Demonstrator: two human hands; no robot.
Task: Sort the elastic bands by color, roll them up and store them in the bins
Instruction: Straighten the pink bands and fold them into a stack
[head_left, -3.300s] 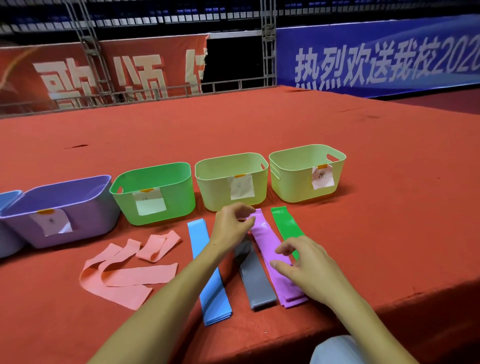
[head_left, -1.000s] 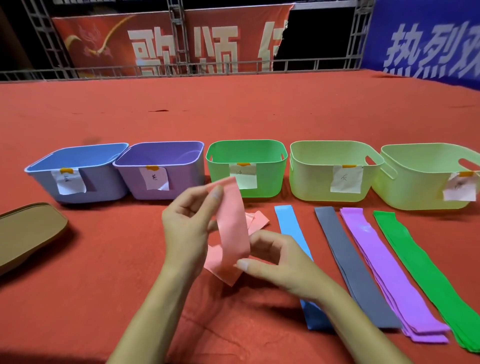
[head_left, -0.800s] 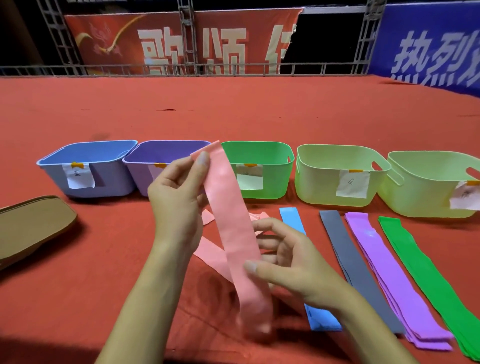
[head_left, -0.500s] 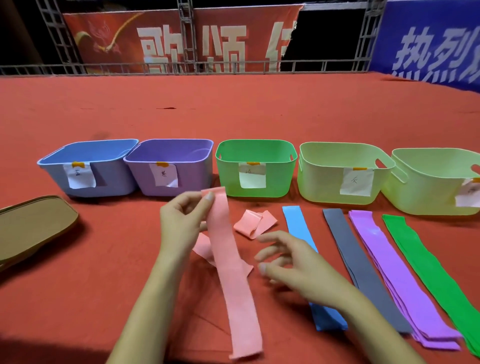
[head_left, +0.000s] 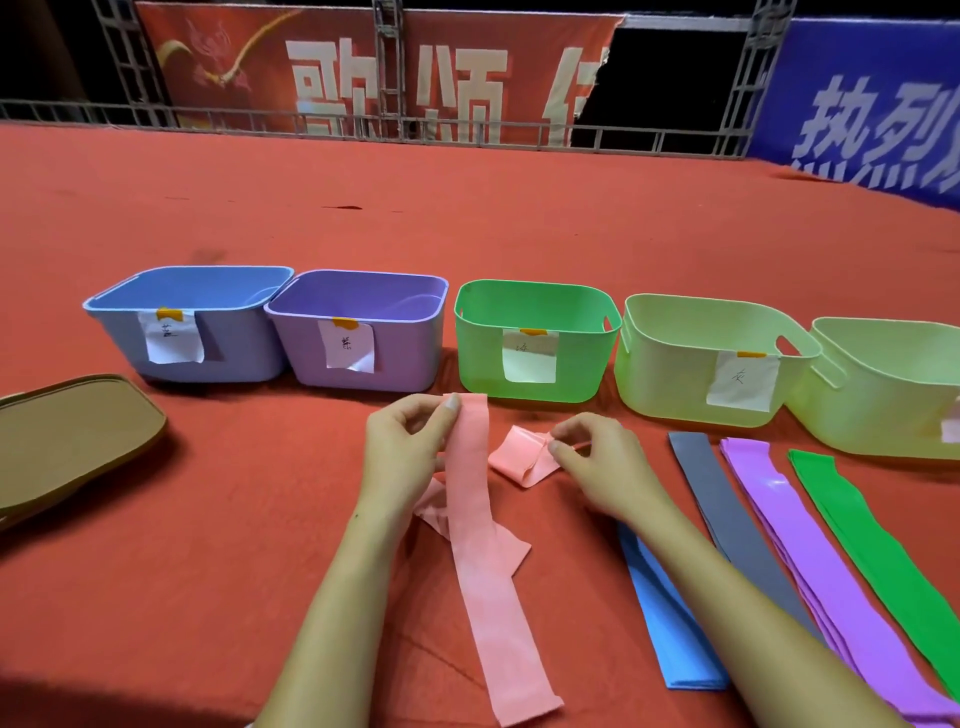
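A long pink band (head_left: 480, 561) lies straight on the red cloth, and my left hand (head_left: 402, 454) pinches its far end. To its right, my right hand (head_left: 597, 462) pinches a second, crumpled pink band (head_left: 519, 460). Another pink piece (head_left: 436, 506) shows under the long band. Blue (head_left: 670, 623), grey (head_left: 727, 514), purple (head_left: 795, 540) and green (head_left: 872, 540) bands lie in straight strips on the right. Behind them stand a blue bin (head_left: 234, 338), a purple bin (head_left: 405, 353), a green bin (head_left: 478, 353) and two pale yellow-green bins (head_left: 660, 374) (head_left: 857, 405), each with a paper label.
A flat tan lid or tray (head_left: 72, 441) lies at the left edge. The red cloth surface (head_left: 467, 218) stretches far back to a metal railing (head_left: 363, 124) and banners.
The long pink band was lifted, stretched out, then laid flat on the cloth. My right hand let go of it and moved up to pinch the crumpled pink band.
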